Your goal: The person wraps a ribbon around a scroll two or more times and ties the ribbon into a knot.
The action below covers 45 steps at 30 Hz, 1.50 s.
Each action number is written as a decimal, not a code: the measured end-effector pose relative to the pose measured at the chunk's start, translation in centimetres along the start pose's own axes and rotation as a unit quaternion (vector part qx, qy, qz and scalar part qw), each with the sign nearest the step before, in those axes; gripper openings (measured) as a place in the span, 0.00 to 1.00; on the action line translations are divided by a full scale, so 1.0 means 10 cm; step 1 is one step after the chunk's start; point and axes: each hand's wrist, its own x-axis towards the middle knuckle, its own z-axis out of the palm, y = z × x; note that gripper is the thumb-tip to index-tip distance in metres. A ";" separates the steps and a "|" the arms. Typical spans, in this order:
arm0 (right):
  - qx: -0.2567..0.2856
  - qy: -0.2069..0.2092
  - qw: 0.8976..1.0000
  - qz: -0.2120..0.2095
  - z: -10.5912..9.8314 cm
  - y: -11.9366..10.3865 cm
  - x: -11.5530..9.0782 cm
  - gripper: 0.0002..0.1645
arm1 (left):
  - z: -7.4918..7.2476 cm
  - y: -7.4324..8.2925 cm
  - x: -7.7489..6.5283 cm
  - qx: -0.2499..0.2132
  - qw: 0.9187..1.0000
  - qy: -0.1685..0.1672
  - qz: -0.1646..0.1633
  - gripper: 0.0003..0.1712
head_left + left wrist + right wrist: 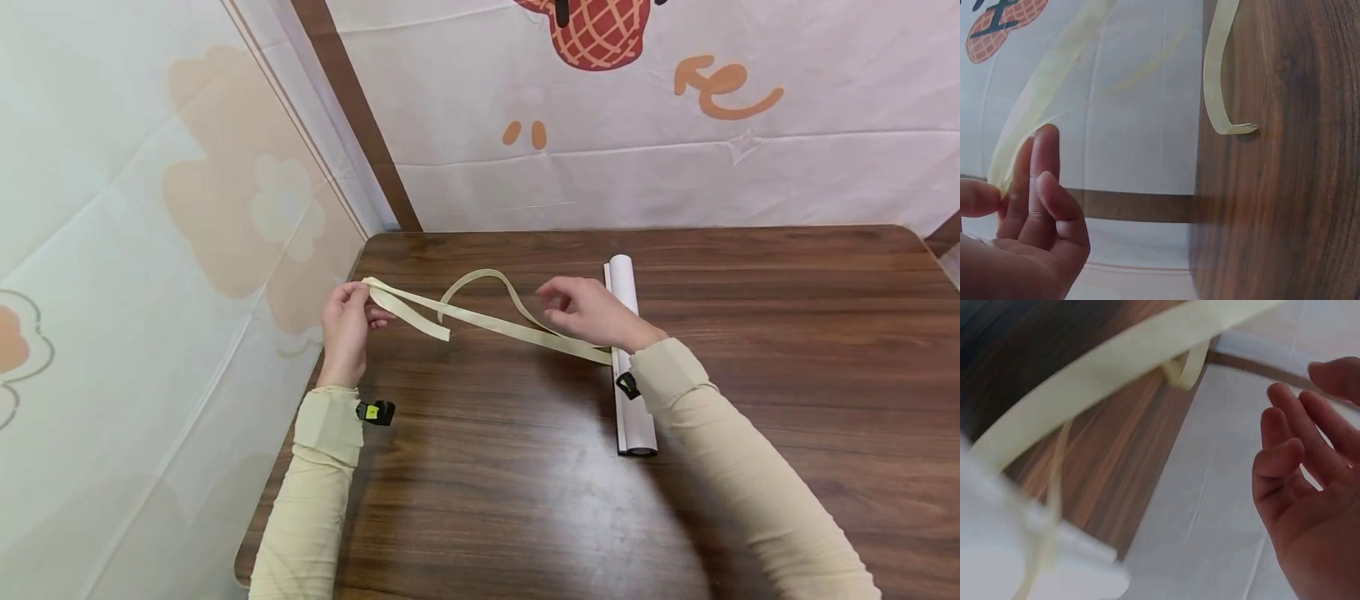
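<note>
The left hand (347, 327) pinches the ribbon (517, 330), which stretches above the table (487, 483) to the roll (637, 421), how they meet being too blurred to tell, while the right hand (588, 312) hangs near the roll, fingers loosely bent, thumb apart.

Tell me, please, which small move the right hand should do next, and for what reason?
Probably the right hand should take hold of the pale ribbon near the white roll. It holds nothing and is close by, while the left hand pinches the ribbon near a loose end, with one length running from there to the roll.
</note>
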 end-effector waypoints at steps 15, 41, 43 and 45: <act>0.014 -0.073 0.997 -0.018 0.32 -0.43 0.29 0.21 | 0.21 0.07 -0.03 -0.044 0.994 0.012 0.095 0.05; -0.037 0.150 0.988 -0.024 -0.47 -0.03 -0.05 0.24 | 0.33 -0.20 0.09 0.295 0.932 -0.149 0.146 0.12; -0.042 0.160 0.986 -0.022 -0.51 0.01 -0.09 0.25 | 0.34 -0.26 0.10 0.342 0.913 -0.164 0.153 0.11; -0.047 0.172 0.984 -0.018 -0.55 0.05 -0.14 0.26 | 0.35 -0.32 0.10 0.377 0.896 -0.183 0.148 0.12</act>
